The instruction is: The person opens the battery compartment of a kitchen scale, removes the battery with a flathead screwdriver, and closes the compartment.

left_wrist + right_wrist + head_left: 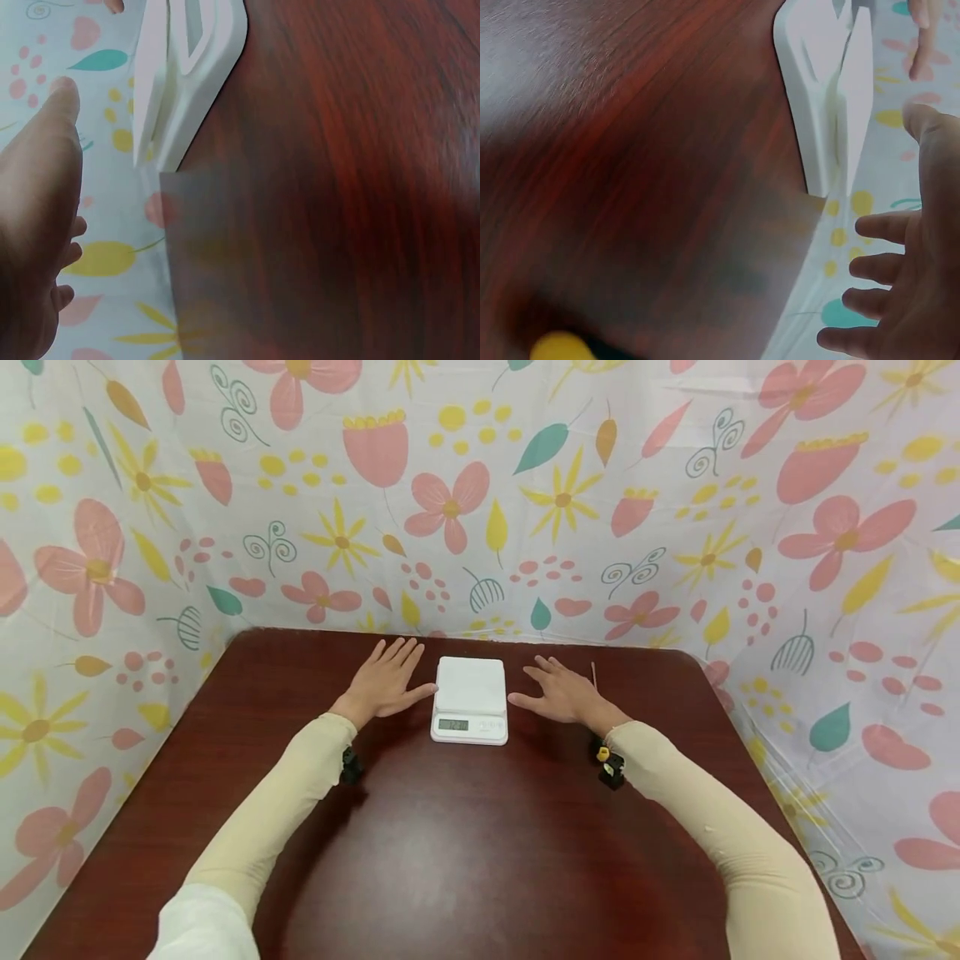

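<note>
A white digital kitchen scale (pixel 471 687) lies on the dark red-brown table (pixel 450 843), its small grey display (pixel 453 725) on the near side. Left of it, my left hand (pixel 386 681) has its fingers spread, the thumb tip at the scale's left edge; whether they touch is not clear. My right hand (pixel 562 691) is on the other side, fingers extended and thumb pointing toward the scale. In the left wrist view the left hand (pixel 34 217) holds nothing. The right wrist view shows the right hand (pixel 922 247) with its fingers apart, likewise holding nothing.
Just beyond my right hand a thin brown stick (pixel 594 674) shows on the table. A flower-printed curtain (pixel 450 510) hangs behind the far edge and along both sides. Black devices with yellow parts (pixel 609 767) are strapped at my right wrist.
</note>
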Available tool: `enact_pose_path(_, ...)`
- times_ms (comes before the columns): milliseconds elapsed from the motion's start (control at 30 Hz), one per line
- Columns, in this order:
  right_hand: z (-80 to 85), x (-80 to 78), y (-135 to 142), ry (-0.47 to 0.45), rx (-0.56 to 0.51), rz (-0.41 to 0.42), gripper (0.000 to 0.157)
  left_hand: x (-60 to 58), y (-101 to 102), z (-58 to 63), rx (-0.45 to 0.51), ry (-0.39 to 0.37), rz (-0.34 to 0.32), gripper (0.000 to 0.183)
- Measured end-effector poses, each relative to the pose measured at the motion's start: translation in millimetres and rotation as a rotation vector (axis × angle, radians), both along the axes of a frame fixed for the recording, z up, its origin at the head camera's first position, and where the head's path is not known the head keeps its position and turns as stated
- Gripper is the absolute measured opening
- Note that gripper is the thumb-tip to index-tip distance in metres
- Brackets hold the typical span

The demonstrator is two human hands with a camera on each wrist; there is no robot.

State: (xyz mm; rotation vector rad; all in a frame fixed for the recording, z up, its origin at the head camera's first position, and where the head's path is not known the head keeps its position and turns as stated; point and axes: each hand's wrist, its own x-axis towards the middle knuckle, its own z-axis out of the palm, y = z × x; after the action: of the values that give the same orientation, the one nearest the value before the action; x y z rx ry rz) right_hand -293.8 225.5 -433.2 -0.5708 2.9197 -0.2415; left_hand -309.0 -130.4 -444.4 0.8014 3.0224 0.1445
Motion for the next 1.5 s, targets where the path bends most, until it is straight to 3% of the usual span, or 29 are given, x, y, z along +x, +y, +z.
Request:
enact_pose_path(300, -22.2, -10.4, -16, -0.031, -0.027, -0.055, 0.089, -2.6, 13, -21.8, 0.096, -0.074, 0.084, 0.086)
enact_pose_path(467, -30.6, -12.8, -27, -0.041, -0.04, -0.067, 0.086, -1.4, 21, -33.6, 0.131, -0.076, 0.13, 0.083)
enact_pose_path(733, -35.7, -15.1, -35, -0.06, -0.084, -0.06, 0.075, -1.0, 27, -46.5, 0.229, -0.113, 0.126, 0.078)
enact_pose_path(1033, -40.6, -17.9, -39, -0.092, -0.193, -0.033, 0.06, -1.3, 36, -49.0, 0.392, -0.233, 0.124, 0.061)
enact_pose_path(1500, -40.0, -13.0, -40, -0.126, -0.284, -0.099, 0.059, 4.4, 41, -47.2, 0.648, -0.341, 0.23, 0.053)
